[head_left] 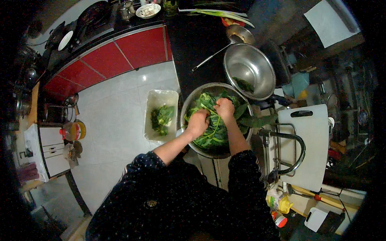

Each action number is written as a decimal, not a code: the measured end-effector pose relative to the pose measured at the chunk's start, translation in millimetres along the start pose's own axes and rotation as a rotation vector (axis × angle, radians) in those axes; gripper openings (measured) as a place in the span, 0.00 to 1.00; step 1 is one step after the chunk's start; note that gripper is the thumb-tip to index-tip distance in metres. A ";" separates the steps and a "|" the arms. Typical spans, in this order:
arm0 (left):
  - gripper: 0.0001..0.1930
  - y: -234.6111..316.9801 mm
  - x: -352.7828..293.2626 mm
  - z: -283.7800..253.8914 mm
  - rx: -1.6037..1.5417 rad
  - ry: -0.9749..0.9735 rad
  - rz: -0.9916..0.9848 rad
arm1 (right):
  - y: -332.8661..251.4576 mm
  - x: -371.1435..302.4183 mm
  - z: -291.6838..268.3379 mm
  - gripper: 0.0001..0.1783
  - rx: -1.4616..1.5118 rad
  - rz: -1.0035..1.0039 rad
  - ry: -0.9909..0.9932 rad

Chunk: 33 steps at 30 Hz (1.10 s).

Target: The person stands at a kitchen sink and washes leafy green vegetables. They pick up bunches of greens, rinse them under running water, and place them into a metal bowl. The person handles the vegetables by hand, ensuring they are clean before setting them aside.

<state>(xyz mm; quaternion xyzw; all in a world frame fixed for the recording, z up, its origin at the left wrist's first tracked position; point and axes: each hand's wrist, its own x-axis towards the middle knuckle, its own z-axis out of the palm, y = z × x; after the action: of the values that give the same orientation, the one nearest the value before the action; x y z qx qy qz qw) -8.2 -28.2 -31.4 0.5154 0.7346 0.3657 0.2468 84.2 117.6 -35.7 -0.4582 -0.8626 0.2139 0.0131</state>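
Note:
A wide metal basin (185, 105) in front of me is heaped with leafy greens (213, 138), their long pale stems lying among dark leaves. My left hand (198, 123) is closed around stems on the left side of the heap. Just to its right and a little farther off, my right hand (225, 108) has its fingers pinched on the greens too. Some fingertips are hidden by the hands and leaves. Large leaves (259, 120) hang over the basin's right rim. Beyond it stands a steel bowl (251, 64) with a few dark green leaves inside.
Left of the basin is a whitish bin (149, 130) holding green scraps. A ladle (213, 56) lies on the black counter near a small metal bowl (243, 34) and green onions (221, 14). At right are a curved faucet (299, 150) and a white cutting board (309, 148).

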 end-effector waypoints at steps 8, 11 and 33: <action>0.25 -24.8 27.4 14.8 -0.141 0.206 -0.144 | -26.3 13.6 2.4 0.16 -0.180 0.219 -0.157; 0.28 -36.9 38.8 23.7 -0.107 0.104 -0.191 | 1.0 15.4 0.3 0.19 -0.003 0.014 -0.140; 0.23 -36.2 20.6 14.1 -0.109 0.009 -0.132 | -46.3 31.0 -11.6 0.24 -0.012 0.207 -0.274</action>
<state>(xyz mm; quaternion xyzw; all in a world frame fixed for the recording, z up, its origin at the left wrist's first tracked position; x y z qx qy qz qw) -25.8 -12.2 -68.4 0.4499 0.7472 0.3905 0.2946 32.4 123.8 -12.9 -0.5112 -0.8059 0.2692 -0.1294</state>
